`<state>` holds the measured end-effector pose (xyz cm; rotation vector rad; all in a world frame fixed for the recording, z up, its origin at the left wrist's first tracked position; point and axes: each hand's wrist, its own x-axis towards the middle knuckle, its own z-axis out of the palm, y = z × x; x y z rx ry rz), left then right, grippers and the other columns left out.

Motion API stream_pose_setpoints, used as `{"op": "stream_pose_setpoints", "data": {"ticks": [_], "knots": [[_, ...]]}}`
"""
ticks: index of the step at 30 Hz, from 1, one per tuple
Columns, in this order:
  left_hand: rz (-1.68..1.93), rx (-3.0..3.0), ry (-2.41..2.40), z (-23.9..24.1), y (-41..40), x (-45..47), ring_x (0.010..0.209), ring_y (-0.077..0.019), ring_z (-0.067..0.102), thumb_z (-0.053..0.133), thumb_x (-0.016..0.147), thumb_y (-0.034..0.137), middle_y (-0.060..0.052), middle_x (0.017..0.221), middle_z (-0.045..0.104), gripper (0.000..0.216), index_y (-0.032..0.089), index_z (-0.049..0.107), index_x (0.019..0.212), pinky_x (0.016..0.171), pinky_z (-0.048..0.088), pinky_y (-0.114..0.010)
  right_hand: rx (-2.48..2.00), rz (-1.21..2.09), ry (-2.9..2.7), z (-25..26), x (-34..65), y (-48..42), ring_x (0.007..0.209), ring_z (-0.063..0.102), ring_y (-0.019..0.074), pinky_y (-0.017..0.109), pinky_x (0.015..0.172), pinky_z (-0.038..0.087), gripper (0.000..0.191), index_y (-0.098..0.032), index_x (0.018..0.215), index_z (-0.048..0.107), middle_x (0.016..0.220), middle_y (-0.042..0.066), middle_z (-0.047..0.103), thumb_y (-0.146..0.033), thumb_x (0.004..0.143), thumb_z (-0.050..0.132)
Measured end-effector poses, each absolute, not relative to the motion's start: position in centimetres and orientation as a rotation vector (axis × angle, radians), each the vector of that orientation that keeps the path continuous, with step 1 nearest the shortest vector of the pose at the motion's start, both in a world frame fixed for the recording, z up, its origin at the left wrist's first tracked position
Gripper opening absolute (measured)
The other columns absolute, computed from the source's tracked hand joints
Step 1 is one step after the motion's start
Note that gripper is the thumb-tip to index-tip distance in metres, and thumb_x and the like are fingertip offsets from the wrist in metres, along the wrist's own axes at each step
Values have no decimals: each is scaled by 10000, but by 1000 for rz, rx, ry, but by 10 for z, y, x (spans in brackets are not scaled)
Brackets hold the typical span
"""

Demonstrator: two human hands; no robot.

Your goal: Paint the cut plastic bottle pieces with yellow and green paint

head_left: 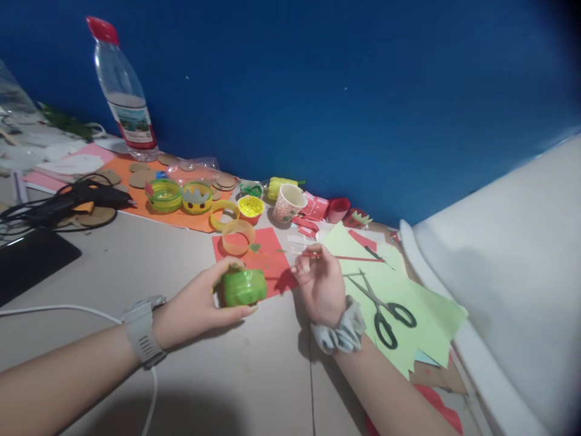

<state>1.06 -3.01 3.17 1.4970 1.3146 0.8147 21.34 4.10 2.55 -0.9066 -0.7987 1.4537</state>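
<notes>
Wrapped round a small green painted cup-like piece (245,287), my left hand (213,297) holds it just above the table. A slim red paintbrush (349,258) is pinched in my right hand (320,281), its tip pointing left toward a red paper sheet (272,254). A dab of green paint (255,247) lies on that sheet. Beside it are a yellow ring (224,215) and a paler orange ring (238,237). Behind stand a small cup of yellow paint (251,207) and a cup of green paint (251,189). The green piece's underside is hidden.
Black-handled scissors (385,312) lie on light green paper (426,309) at the right. A patterned paper cup (289,203) stands at the back. Leftward are a bottle (124,97), a glue gun (97,192) and a phone (36,263). A blue wall (318,91) rises behind.
</notes>
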Motion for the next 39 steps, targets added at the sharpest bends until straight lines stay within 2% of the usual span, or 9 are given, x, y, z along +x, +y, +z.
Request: {"op": "stream_pose_setpoints", "data": {"ticks": [5,12,17,22,27,31,36,39], "knots": [[770,1642,1272,30,-29,11,913,-194,600,671,801,335,-42,986,636,298,197,552,1037,834,528,-328,-844,1537,-828,16,210,12,435,474,116,229,480,443,300,-203,668,605,449,-36,515,-402,878,524],[726,1628,1364,28,-28,11,927,-238,631,779,700,462,-42,994,669,486,205,561,1051,760,544,-327,-839,1442,-885,14,212,15,412,432,106,222,456,410,323,-199,686,608,456,-40,515,-398,913,493],[758,1638,1384,31,-29,13,1031,-268,647,806,668,462,-61,1125,674,600,219,548,1152,853,548,-344,-865,1351,-1029,13,211,9,426,473,110,220,450,418,321,-204,718,579,490,-37,553,-402,955,492],[709,1710,1514,32,-31,15,1128,-308,615,791,652,559,-99,1245,638,712,200,522,1206,909,531,-386,-836,1365,-1180,9,209,-4,473,530,108,223,490,439,285,-206,802,595,566,-30,597,-377,990,468],[763,1816,1594,29,-33,17,1001,-257,673,671,795,505,-55,1120,698,490,211,572,1175,860,533,-332,-863,1250,-1297,14,212,-7,534,569,124,249,539,472,273,-217,813,608,619,-22,614,-359,996,465],[804,1945,1604,24,-34,16,1066,-248,653,676,801,473,-64,1188,687,446,214,602,1157,929,511,-328,-830,1113,-1303,18,215,-6,551,576,117,261,591,468,283,-218,810,614,629,-27,602,-287,1012,428],[859,2171,1625,20,-34,14,1009,-237,679,671,812,458,-37,1073,740,373,224,643,1101,1030,462,-371,-739,1091,-1558,13,218,-9,713,625,151,299,694,489,233,-226,889,623,713,-5,633,-258,1013,429],[853,2254,1671,21,-34,13,938,-229,697,661,817,444,-33,1004,754,356,213,645,1086,1032,456,-375,-779,975,-1532,12,220,-7,690,616,140,291,681,485,264,-224,881,619,718,-6,635,-248,1024,398]]}}
